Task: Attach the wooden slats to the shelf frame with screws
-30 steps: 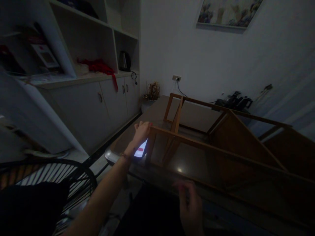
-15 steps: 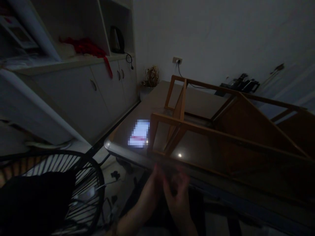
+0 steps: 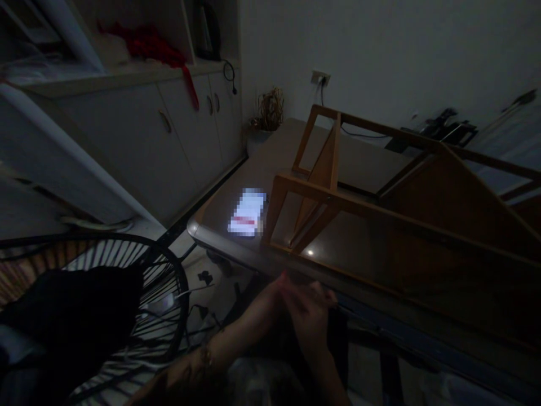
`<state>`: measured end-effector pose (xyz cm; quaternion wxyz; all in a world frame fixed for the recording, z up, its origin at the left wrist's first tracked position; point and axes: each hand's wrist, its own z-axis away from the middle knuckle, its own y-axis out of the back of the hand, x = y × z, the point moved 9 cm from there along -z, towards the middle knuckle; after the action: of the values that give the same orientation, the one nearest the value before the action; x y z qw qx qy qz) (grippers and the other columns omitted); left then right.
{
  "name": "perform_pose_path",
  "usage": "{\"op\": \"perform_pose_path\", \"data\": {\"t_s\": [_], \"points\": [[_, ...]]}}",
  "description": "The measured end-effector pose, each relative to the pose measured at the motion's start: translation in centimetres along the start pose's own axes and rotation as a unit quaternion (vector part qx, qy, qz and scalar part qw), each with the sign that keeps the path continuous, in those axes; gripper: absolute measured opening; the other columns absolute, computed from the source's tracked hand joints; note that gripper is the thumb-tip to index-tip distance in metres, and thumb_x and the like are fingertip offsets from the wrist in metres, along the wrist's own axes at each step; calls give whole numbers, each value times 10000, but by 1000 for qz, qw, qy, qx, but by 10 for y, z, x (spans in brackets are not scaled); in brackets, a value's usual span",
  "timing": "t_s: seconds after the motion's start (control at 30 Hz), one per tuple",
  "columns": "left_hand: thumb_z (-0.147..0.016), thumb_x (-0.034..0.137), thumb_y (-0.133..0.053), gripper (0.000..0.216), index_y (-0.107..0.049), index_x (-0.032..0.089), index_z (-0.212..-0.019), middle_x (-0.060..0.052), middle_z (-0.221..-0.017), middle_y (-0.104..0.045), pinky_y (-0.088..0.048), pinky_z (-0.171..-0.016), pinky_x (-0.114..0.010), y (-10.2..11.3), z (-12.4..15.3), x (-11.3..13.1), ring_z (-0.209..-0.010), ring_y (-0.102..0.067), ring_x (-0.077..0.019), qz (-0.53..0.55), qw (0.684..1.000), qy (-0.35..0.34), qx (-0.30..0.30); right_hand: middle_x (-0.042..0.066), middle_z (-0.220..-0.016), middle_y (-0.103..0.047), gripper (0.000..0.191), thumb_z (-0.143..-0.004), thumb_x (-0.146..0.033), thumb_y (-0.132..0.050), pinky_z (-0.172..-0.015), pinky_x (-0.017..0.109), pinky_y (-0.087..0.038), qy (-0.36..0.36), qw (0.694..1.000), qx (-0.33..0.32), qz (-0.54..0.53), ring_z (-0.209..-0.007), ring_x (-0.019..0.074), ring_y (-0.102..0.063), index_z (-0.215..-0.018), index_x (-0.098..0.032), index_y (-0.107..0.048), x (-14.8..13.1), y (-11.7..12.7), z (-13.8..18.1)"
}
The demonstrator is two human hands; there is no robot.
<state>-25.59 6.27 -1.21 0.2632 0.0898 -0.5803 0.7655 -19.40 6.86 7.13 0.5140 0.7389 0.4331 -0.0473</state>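
Both hands meet in front of the table's near edge, low in the view and dimly lit. My left hand [image 3: 270, 301] is closed, its fingertips pressed against the fingers of my right hand. The fingers of my right hand [image 3: 310, 310] are curled in, with the thumb pointing towards the left hand. Whatever they may hold between them is too dark and small to make out. Just beyond the hands, a brown wooden frame [image 3: 363, 217] with slanted panels lies on the table [image 3: 228, 200]. A lit phone [image 3: 248, 213], its screen blurred out, lies left of the frame.
A round black corded chair [image 3: 169, 254] with dark cloth [image 3: 84, 316] on it stands at the lower left. White cabinets [image 3: 139, 129] line the left side, with red cloth [image 3: 147, 45] on top. A dried plant [image 3: 270, 107] stands in the corner near a wall socket [image 3: 321, 78].
The view has tilted down slightly and shifted left. Both hands stay together, their fingers drawn closer, and more of the left forearm shows.
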Motion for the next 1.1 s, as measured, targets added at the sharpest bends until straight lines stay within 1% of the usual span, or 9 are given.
{"op": "perform_pose_path", "data": {"t_s": [0.2, 0.43, 0.6, 0.73, 0.8, 0.87, 0.97, 1.03, 1.1], "points": [[-828, 454, -633, 308, -644, 153, -759, 15, -702, -592, -414, -782, -254, 11, -3, -9, -693, -536, -111, 3, 1000, 30, 2, -20, -855, -741, 154, -921, -347, -564, -712, 352, -331, 16, 999, -7, -29, -697, 160, -563, -957, -294, -704, -3, -8, 0], [-899, 448, -511, 307, -670, 185, -896, -7, -850, -649, -417, -803, -249, 2, 13, 31, -828, -559, -156, -233, 968, -95, 23, -1, -731, -678, 314, -877, -501, -569, -757, 348, -351, -159, 982, 32, -94, -694, 162, -579, -782, -225, -684, 28, 0, 1], [-832, 423, -616, 240, -685, 193, -823, 2, -808, -644, -413, -728, -215, 1, 14, 46, -781, -540, -148, -298, 949, -98, 19, 24, -748, -676, 309, -843, -500, -602, -691, 313, -442, -244, 948, 12, -204, -721, 179, -604, -790, -207, -685, 37, -8, 1], [-820, 414, -636, 256, -635, 167, -753, 13, -717, -577, -389, -652, -200, -3, 5, 47, -689, -494, -118, -307, 946, -92, -46, 19, -710, -678, 349, -839, -523, -587, -577, 276, -472, -281, 902, -1, -328, -629, 165, -618, -806, -185, -666, 30, -19, -3], [-794, 406, -672, 261, -622, 158, -728, 19, -689, -558, -383, -643, -196, -3, 2, 48, -663, -486, -106, -281, 953, -94, -58, 27, -767, -690, 348, -843, -510, -591, -577, 274, -473, -267, 915, 16, -303, -638, 159, -618, -935, -184, -673, 28, -16, -5], [-771, 404, -700, 266, -624, 155, -714, 23, -668, -555, -382, -632, -194, -2, 0, 48, -642, -484, -97, -235, 967, -87, -50, 33, -816, -692, 363, -854, -480, -597, -622, 288, -472, -227, 948, 62, -212, -662, 154, -606, -1073, -197, -654, 27, -4, -6], [-767, 379, -714, 232, -649, 159, -735, 24, -679, -590, -393, -642, -187, 2, -2, 46, -648, -515, -88, -147, 987, -69, -23, 13, -728, -682, 257, -857, -411, -630, -669, 304, -441, -82, 990, 112, -39, -620, 141, -568, -1040, -239, -687, 12, 14, -5], [-762, 366, -722, 212, -677, 160, -750, 19, -701, -626, -403, -648, -185, 5, -3, 45, -653, -540, -84, -100, 993, -57, 1, -13, -633, -665, 164, -864, -350, -641, -670, 301, -417, 30, 995, 91, 41, -583, 131, -548, -1000, -291, -712, -2, 12, -2], [-747, 364, -736, 211, -705, 157, -769, 10, -725, -662, -414, -653, -191, 9, -5, 41, -655, -566, -87, -73, 996, -35, 20, -41, -563, -639, 184, -871, -307, -643, -659, 291, -402, 95, 991, 56, 71, -558, 120, -530, -1036, -355, -707, -7, 6, 0]]}}
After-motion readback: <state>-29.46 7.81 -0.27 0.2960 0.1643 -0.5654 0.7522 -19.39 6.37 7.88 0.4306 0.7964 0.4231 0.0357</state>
